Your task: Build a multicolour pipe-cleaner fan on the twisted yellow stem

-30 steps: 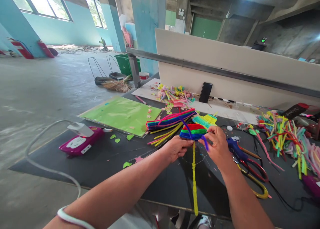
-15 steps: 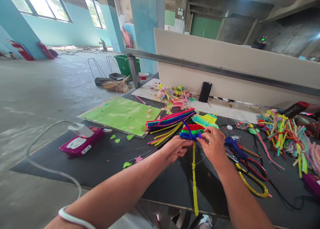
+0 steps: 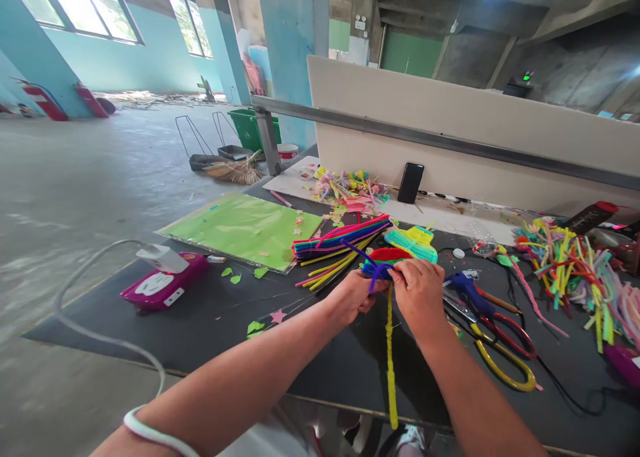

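Between my hands is a pipe-cleaner piece (image 3: 389, 254) with red, green and blue bands, partly hidden by my fingers. My left hand (image 3: 359, 293) grips its lower left side. A purple pipe cleaner (image 3: 381, 270) crosses the front of the piece, one end sticking out to the upper left. My right hand (image 3: 416, 285) has its fingers closed at the piece's right side, by the purple strand; the fingertips partly hide what they pinch. A yellow pipe-cleaner stem (image 3: 390, 357) hangs below, past the table's front edge. Just behind lies a yellow and turquoise pipe-cleaner piece (image 3: 413, 241).
A bundle of loose pipe cleaners (image 3: 340, 237) lies left of the piece. To the right are scissors (image 3: 505, 370), a blue glue gun (image 3: 473, 294) and a colourful pipe-cleaner pile (image 3: 565, 264). A green sheet (image 3: 240, 230), a purple power strip (image 3: 163, 287) and a phone (image 3: 411, 183) are also there.
The purple pipe cleaner, which stood up over the piece, now lies across its front in a loop. My right hand has shifted slightly left and its fingers have turned down over the piece.
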Motion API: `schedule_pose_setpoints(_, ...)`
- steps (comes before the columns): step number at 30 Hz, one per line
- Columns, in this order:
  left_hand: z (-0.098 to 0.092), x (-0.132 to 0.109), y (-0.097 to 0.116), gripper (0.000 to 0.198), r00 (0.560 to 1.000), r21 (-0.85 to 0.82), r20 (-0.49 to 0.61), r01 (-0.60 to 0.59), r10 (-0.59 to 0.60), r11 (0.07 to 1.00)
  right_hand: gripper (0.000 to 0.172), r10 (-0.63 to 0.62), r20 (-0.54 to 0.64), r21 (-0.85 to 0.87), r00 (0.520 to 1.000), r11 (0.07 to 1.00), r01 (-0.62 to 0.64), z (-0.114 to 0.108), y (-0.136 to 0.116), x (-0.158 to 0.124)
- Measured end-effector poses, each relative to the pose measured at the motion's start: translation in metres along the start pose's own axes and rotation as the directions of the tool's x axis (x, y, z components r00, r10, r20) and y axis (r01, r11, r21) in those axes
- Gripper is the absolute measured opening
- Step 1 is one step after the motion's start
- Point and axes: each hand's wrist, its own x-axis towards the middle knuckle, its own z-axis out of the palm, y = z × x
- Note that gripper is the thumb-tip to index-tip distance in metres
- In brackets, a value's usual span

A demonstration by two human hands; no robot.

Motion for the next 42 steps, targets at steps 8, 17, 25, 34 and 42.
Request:
schedule_pose_setpoints(8,0.003,-0.001,0.004,0.029,0.999,-0.013,-0.021,0.039,-0.039,0.999,0.005,-0.048,-0.018,0.01,0.999,0.999,0.048,0.016,-0.002,-0.004)
schedule_pose_setpoints(17,0.005,-0.002,0.004,0.024,0.998,-0.022,-0.05,0.044,-0.045,0.999,0.009,-0.057,-0.01,0.127,0.998,0.99,0.058,0.016,-0.003,-0.005)
schedule_pose_setpoints(25,-0.001,-0.006,0.01,0.028,0.996,-0.18,0.051,-0.066,0.077,0.981,0.022,0.434,-0.191,0.483,0.881,0.822,-0.301,0.0,0.015,-0.002)
schedule_pose_setpoints(34,0.001,-0.007,0.012,0.029,0.996,-0.173,-0.006,-0.088,0.089,0.981,0.014,0.206,-0.17,0.295,0.964,0.944,-0.149,-0.001,0.011,-0.004)
schedule_pose_setpoints(42,-0.001,-0.005,0.007,0.025,0.994,-0.202,0.044,-0.087,0.098,0.976,0.012,-0.059,-0.07,0.113,0.996,0.991,0.067,0.0,0.004,-0.002)
